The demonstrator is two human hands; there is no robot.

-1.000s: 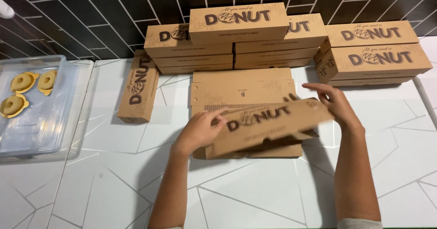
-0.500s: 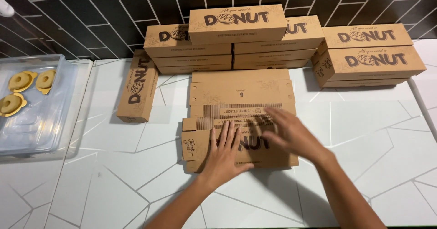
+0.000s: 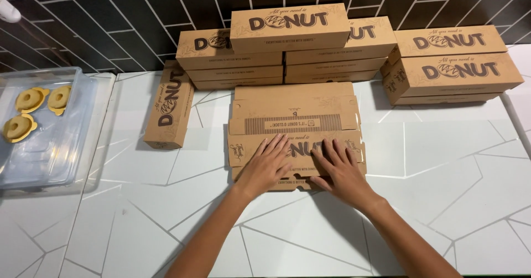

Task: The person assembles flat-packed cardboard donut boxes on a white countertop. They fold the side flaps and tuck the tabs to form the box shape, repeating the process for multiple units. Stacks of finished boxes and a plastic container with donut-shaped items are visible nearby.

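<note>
A brown cardboard donut box [image 3: 296,124] lies in the middle of the white counter, with its front flap folded down flat. My left hand [image 3: 266,164] presses palm-down on the left half of that flap, fingers spread. On the right half, my right hand [image 3: 339,169] lies flat the same way. Both hands rest on the box without gripping it. The flat back panel of the box stretches away from my hands toward the stacked boxes.
Closed brown boxes are stacked along the dark tiled wall: a centre stack [image 3: 287,40] and a right stack [image 3: 451,62]. One box [image 3: 170,106] lies lengthwise at the left. A clear plastic tray [image 3: 52,140] at far left holds three yellow donuts [image 3: 33,109].
A second ago both hands held the flap raised and tilted over the box. They brought it down toward me, and it now lies flat under both palms.
</note>
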